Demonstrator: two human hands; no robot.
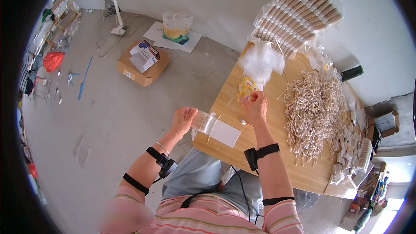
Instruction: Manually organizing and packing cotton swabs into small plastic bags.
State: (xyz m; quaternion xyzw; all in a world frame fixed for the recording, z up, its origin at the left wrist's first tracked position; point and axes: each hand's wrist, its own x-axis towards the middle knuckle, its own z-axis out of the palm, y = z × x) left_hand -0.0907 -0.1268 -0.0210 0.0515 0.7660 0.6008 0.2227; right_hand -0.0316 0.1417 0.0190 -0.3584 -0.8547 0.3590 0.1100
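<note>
At the table's left edge, my left hand (183, 119) is closed on the end of a clear plastic bag (204, 122), which seems to have thin sticks inside. Beside the bag a white rectangular card (225, 134) lies on the wooden table. My right hand (255, 105) reaches over the table, thumb and fingertips pinched at a small pile of yellow-and-white printed cards (246, 87). Whether it has lifted a card from the pile I cannot make out. A small shiny object (242, 121) lies just below that hand, near a loose stick.
A big heap of loose cotton swabs (310, 112) covers the table's right half. Empty clear bags (262, 60) lie beyond the cards. Bundled swab packs (299, 13) stand at the back. A cardboard box (145, 67) sits on the floor, left. A dark green bottle (352, 73) is by the wall.
</note>
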